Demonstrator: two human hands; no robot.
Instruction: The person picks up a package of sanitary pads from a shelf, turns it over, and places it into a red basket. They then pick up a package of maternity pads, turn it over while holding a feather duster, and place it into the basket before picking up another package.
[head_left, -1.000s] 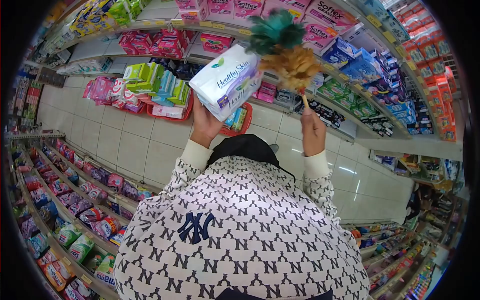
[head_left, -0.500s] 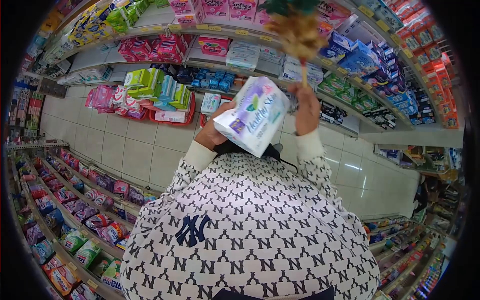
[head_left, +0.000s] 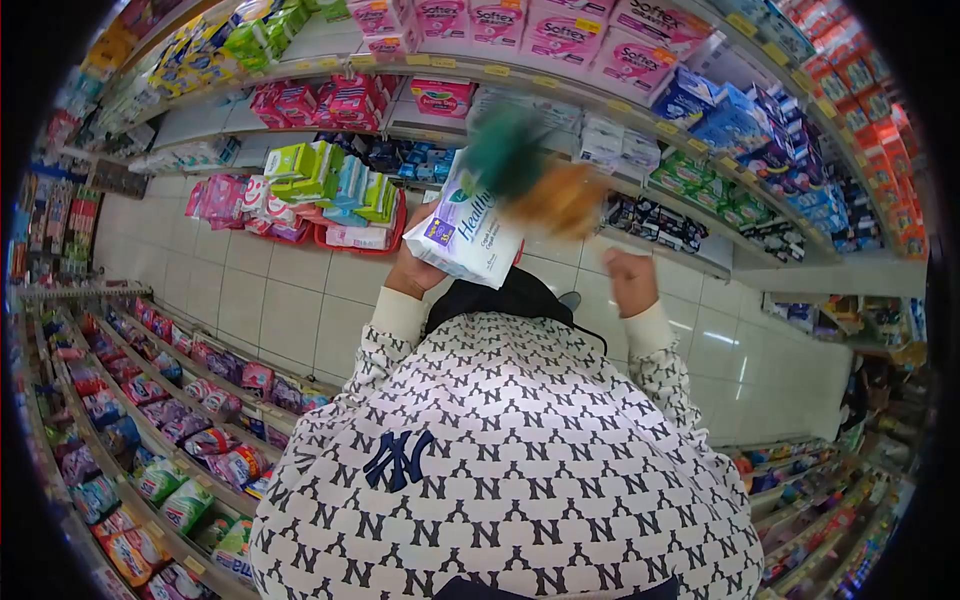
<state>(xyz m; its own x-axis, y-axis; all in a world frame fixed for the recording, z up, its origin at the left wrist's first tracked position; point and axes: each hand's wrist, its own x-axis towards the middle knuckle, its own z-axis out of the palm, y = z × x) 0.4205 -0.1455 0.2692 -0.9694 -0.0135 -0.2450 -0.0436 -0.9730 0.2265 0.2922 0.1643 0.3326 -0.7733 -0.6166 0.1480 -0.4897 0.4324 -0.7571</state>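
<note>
A white and purple pack (head_left: 470, 235) is gripped at its left side by my left hand (head_left: 415, 262), in front of my body. My right hand (head_left: 631, 280) is closed round the handle of a feather duster (head_left: 550, 190). The duster's green and tan feathers are blurred and lie across the pack's upper right part. Most of the thin handle is smeared by motion.
Stocked shelves (head_left: 450, 135) curve across the front, with pink boxes (head_left: 565, 38) on the upper one. A red basket (head_left: 325, 240) of packs stands on the tiled floor (head_left: 285, 310). More racks (head_left: 175, 430) stand at the lower left and lower right.
The duster has swung down and left, from above my right hand to across the pack. The pack has moved left with my left hand, and my right hand is lower and slightly farther right.
</note>
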